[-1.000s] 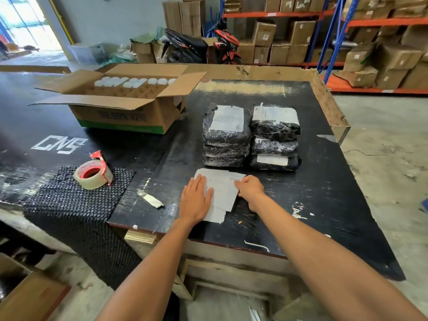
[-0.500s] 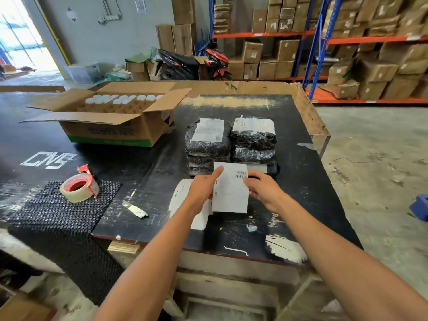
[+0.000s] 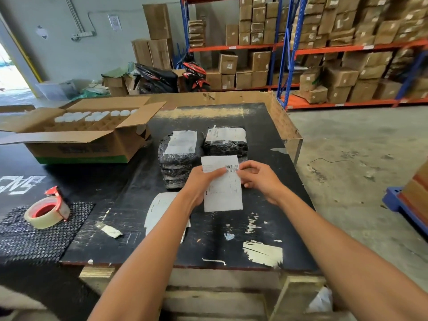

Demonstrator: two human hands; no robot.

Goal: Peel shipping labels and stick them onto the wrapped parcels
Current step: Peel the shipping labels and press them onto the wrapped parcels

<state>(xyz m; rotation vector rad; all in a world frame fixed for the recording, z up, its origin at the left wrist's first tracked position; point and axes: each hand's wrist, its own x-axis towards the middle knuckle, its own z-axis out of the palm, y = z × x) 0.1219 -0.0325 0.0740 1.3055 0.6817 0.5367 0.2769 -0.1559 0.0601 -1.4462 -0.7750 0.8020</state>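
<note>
Shipping label (image 3: 223, 188): held upright above the black table (image 3: 208, 246), barcode end uppermost, directly in front of the wrapped parcels (image 3: 179, 156).
Left hand (image 3: 199, 184): fingers curled behind the sheet, thumb across its face; it pinches the upper left part.
Right hand (image 3: 259, 179): fingertips closed lightly on the upper right edge beside the barcode (apparently seeking a corner to start the peel).
Risk, peel: judged that the label could tear or curl onto itself if backing and face part unevenly.
Risk, placement: a freed adhesive side could catch a finger or crease on the uneven black wrap.
Room below the grip: bare table, with the remaining label sheets (image 3: 159, 209) just under the left wrist.
Room beyond the grip: two parcel stacks, tops already labelled.
Room left of the grip: open carton (image 3: 88, 144) and tape roll (image 3: 46, 212), well apart.
Edge: table edge near, right of the right hand.
</note>
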